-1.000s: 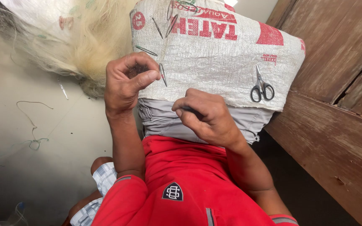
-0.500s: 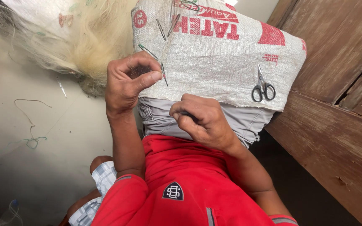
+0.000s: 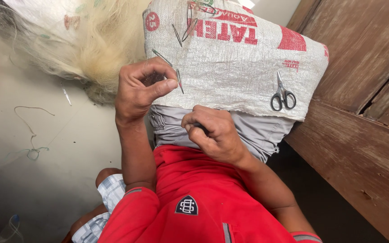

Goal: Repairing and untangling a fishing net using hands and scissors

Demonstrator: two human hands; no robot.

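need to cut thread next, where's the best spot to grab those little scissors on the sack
Take the scissors by the two dark finger loops, coming from the near edge of the woven sack. They lie flat and closed, loops toward the person and the tips pointing away, with nothing lying over them. The right hand is nearest.

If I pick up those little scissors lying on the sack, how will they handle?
The small scissors look like stiff metal, so they likely lift as one rigid piece. Being small, they are probably light. They lie flat on the sloping woven sack, so a nudge may slide them toward its lower edge rather than roll them.
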